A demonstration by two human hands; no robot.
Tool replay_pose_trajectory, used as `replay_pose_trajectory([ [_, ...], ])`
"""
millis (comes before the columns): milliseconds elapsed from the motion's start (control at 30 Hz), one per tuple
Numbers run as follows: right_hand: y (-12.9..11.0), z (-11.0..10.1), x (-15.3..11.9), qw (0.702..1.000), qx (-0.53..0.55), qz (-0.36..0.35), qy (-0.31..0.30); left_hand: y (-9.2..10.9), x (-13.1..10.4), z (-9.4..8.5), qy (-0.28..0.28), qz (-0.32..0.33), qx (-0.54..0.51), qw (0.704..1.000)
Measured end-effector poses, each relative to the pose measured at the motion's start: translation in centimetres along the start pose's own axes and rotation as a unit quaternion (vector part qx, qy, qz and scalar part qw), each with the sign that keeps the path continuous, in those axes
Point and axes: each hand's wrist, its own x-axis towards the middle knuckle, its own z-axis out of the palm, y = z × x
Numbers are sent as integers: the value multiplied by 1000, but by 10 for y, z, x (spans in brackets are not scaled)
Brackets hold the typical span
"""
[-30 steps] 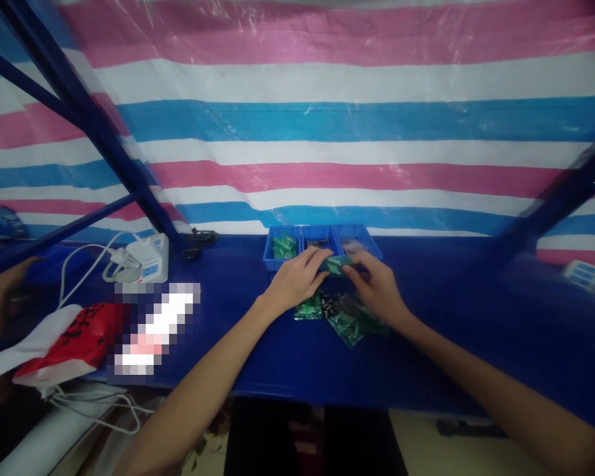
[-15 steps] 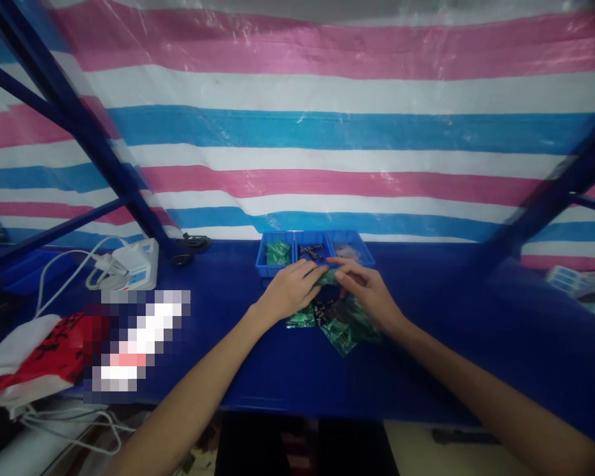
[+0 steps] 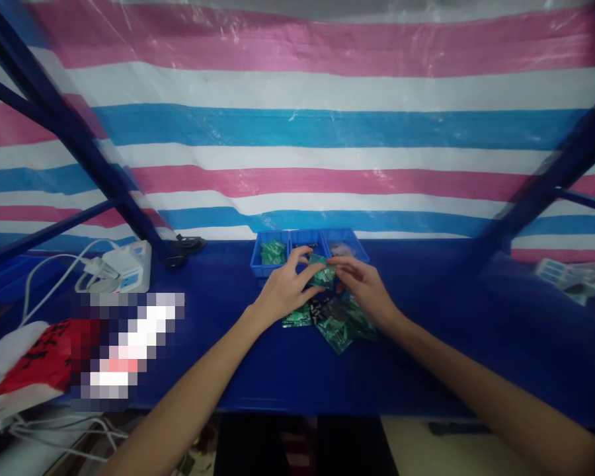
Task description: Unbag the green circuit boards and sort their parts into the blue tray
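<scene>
- Your left hand point(image 3: 283, 289) and right hand point(image 3: 364, 287) are both pinching one small green packet point(image 3: 323, 274), held crosswise between them.
- It is hovering just in front of the blue tray point(image 3: 258, 264), equally near both hands.

Both hands lifted the small green packet point(image 3: 322, 274) slightly off the pile of green packets point(image 3: 334, 320). Left hand point(image 3: 283, 291) fingers spread wider over it; right hand point(image 3: 364, 287) pinched its right end (contents too blurred to tell).

Three blue bins point(image 3: 309, 238), two hands point(image 3: 283, 291).
</scene>
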Motion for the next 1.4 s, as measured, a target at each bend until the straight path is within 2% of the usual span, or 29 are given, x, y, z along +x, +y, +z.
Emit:
replay_pose_trajectory([
  [133,2,1,-1,1000,-5,-12,-10,-2,0,3,39,7,12,999],
  [233,1,3,-2,997,-58,-38,-18,-3,1,3,79,-23,8,997],
  [333,0,2,-1,985,-156,-74,-21,-13,1,-2,125,-109,20,986],
  [433,0,0,0,957,-263,-100,-73,-30,-1,-12,147,-221,39,963],
  [500,1,-1,0,932,-322,-115,-120,-44,-4,-17,130,-266,49,954],
  [633,0,-1,-2,879,-409,-144,-197,-64,-12,-17,43,-299,114,947],
  [700,-1,-1,-4,866,-431,-143,-210,-67,-15,-14,41,-311,124,941],
  [867,0,1,-7,850,-464,-128,-212,-64,-13,-12,65,-287,104,950],
  [1100,3,3,-7,849,-470,-100,-219,-56,-11,-13,-8,-283,118,952],
  [1167,3,3,-7,849,-471,-98,-219,-56,-11,-14,9,-272,127,954],
  [1267,5,4,-8,853,-465,-101,-213,-57,-10,-15,70,-226,116,965],
  [1400,6,7,-10,867,-447,-113,-190,-44,-4,-16,116,-149,50,981],
])
